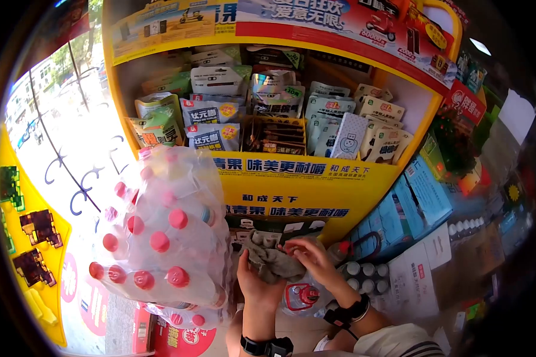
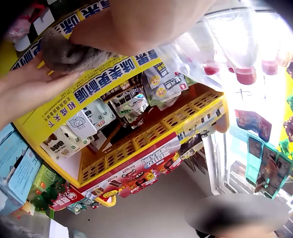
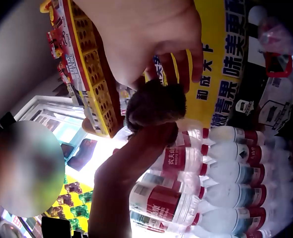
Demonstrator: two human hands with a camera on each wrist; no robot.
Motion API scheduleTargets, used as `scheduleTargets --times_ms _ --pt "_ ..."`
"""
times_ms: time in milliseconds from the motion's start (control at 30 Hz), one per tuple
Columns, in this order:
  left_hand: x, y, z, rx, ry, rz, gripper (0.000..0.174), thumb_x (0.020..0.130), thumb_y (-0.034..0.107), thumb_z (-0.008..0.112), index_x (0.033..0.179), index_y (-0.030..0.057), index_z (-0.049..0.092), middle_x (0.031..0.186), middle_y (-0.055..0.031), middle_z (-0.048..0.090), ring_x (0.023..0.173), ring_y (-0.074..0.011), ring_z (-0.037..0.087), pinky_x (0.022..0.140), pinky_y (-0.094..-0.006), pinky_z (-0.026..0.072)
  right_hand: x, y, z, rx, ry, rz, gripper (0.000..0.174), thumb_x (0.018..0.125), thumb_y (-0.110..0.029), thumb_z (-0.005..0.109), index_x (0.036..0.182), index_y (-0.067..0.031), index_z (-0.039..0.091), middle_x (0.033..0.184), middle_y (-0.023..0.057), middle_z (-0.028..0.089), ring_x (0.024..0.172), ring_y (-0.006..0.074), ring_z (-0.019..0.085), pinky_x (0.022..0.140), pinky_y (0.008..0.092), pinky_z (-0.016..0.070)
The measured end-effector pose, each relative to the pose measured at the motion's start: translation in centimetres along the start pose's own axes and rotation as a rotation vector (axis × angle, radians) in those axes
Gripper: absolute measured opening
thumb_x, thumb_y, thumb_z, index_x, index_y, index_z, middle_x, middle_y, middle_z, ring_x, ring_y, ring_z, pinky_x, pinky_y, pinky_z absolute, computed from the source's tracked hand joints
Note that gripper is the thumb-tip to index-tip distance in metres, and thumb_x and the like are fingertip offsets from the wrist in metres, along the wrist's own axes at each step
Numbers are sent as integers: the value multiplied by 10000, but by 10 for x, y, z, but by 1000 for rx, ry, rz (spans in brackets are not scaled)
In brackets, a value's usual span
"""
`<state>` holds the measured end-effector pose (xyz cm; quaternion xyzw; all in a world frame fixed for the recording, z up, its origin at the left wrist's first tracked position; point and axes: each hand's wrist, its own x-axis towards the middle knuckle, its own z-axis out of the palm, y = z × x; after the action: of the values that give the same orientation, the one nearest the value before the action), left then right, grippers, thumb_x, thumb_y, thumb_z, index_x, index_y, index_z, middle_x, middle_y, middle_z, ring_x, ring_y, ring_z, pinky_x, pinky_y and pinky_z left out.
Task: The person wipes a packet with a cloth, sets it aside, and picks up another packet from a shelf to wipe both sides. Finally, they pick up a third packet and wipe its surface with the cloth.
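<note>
A crumpled grey cloth (image 1: 273,263) is bunched between both hands, in front of the yellow display stand. My left hand (image 1: 257,290) grips its left side from below. At its right end, my right hand (image 1: 315,259) holds the cloth with bent fingers. In the left wrist view the cloth (image 2: 69,53) lies between the near left hand (image 2: 146,22) and the right hand (image 2: 30,91). The right wrist view shows the cloth (image 3: 156,106) dark and folded, below the right hand's fingers. Part of it is hidden by the hands.
Shrink-wrapped bottles with red caps (image 1: 159,242) are stacked left of the hands. The yellow stand (image 1: 280,172) carries several rows of snack bags. A large bottle with a red handle (image 1: 302,296) stands below the hands. At right are a pack of cans (image 1: 366,278) and blue boxes (image 1: 399,208).
</note>
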<state>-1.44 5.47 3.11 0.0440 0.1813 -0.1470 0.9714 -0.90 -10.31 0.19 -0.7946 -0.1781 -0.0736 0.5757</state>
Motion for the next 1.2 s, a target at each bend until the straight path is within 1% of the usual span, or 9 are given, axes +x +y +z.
scheduleTargets --times_ms 33,200,333,533,667,733,800,933,1200 --pt "0 -1 0 15 2 4 427 930 381 363 1193 98 546 1133 -94 595 1044 -243 553 966 -426 401 -2 16 2 205 19 133 279 939 -135 547 1209 -63 557 1079 55 606 978 159 600 818 287 473" --pt "14 -2 -11 15 -54 -2 396 935 335 371 1187 88 551 1102 -99 602 1006 -237 567 946 -416 414 -10 59 -5 321 43 147 268 944 -94 537 1208 -45 551 1072 56 607 977 115 593 808 258 488" --pt "16 -7 -7 20 -42 38 383 930 330 394 1184 89 552 1097 -98 601 1000 -236 567 933 -406 423 14 44 -58 80 232 57 371 934 -110 553 1290 -61 464 1292 80 486 950 139 602 698 245 517" --pt "17 -11 -2 8 -42 -5 367 918 329 421 1173 100 553 1109 -76 591 1000 -247 549 930 -411 427 97 -25 -180 -402 555 -245 426 920 -126 562 1332 -115 454 1337 90 451 847 136 609 657 252 513" --pt "22 -18 -1 0 -51 9 375 916 336 429 1181 102 553 1114 -73 594 1010 -236 550 940 -405 420 138 -48 -204 -502 377 -115 477 912 -96 546 1369 -114 411 1345 77 452 837 114 605 674 272 516" --pt "26 -25 -4 5 -64 -9 381 918 341 422 1188 106 552 1123 -69 595 1029 -235 548 956 -406 409 150 -51 -199 -509 306 -72 491 910 -146 540 1377 -110 393 1387 94 420 959 189 615 770 324 521" --pt "25 -30 -5 10 -69 -24 387 920 345 415 1195 110 552 1131 -65 596 1048 -234 546 971 -407 397 165 -39 -197 -917 402 -109 498 896 -209 531 1366 -98 408 1402 124 414 1104 279 568 873 371 492" --pt "22 -32 0 4 -42 -92 389 920 350 407 1194 119 558 1142 -65 599 1073 -239 542 989 -420 379 179 -41 -203 -881 364 -60 499 884 -240 508 1352 -89 426 1402 115 428 1201 316 492 944 397 453" --pt "27 -34 -2 14 -40 -59 375 921 352 412 1167 120 574 1124 -77 608 1057 -239 551 980 -428 385 172 -65 -177 -989 273 -152 480 875 -208 494 1351 -169 450 1422 -9 426 830 265 653 736 364 537"
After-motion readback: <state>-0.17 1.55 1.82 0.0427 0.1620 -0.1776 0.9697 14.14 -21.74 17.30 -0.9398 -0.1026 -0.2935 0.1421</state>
